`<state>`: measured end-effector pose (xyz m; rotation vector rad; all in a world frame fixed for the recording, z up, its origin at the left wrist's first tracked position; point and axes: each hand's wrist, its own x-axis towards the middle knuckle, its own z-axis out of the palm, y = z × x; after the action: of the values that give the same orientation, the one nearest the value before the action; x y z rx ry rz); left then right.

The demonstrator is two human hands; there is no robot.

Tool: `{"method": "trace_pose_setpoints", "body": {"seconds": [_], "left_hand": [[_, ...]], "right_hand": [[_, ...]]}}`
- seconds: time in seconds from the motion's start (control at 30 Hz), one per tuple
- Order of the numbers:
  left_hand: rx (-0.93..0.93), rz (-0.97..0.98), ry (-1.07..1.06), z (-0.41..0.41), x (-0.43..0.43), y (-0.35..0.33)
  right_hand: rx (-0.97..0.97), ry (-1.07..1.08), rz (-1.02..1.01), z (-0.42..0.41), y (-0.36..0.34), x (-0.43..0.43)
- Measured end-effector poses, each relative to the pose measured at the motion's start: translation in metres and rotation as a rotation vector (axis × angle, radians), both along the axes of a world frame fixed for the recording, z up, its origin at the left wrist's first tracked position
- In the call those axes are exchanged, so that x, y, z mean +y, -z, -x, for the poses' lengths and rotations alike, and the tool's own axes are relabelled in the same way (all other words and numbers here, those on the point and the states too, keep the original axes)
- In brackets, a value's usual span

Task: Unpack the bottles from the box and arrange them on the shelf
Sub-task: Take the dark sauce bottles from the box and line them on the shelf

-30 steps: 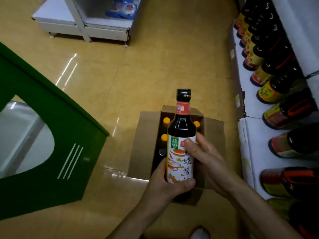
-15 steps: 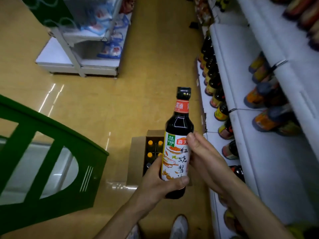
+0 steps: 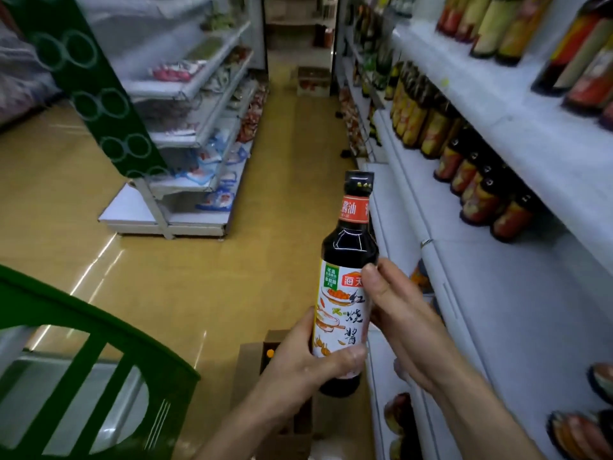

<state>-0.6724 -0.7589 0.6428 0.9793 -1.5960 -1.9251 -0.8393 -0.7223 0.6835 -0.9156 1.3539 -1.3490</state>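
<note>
Off the shelf front edge, left hand curled round the bottle low, right hand pinched its label; probably heavy, slick glass.

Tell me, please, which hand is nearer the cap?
Right: the right hand holds the bottle midway, below the cap; the left hand grips near its base.
</note>
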Motion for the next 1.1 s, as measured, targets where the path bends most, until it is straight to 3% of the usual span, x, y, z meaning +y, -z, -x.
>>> {"method": "trace_pose_setpoints", "body": {"seconds": [0.17, 0.47, 0.77, 1.1], "left_hand": [[0.1, 0.08, 0.01, 0.035, 0.006, -0.048], [0.239, 0.166, 0.236, 0.085, 0.007, -0.104], [0.311, 0.252, 0.565, 0.137, 0.024, -0.145], [0.413, 0.203, 0.968, 0.195, 0.089, -0.17]], "right_hand": [[0.109, 0.069, 0.087, 0.025, -0.056, 0.013], [0.24, 0.303, 0.21, 0.052, -0.122, 0.057], [0.431, 0.661, 0.242, 0.058, -0.17, 0.117], [0.563, 1.039, 0.219, 0.047, -0.199, 0.207]]}}
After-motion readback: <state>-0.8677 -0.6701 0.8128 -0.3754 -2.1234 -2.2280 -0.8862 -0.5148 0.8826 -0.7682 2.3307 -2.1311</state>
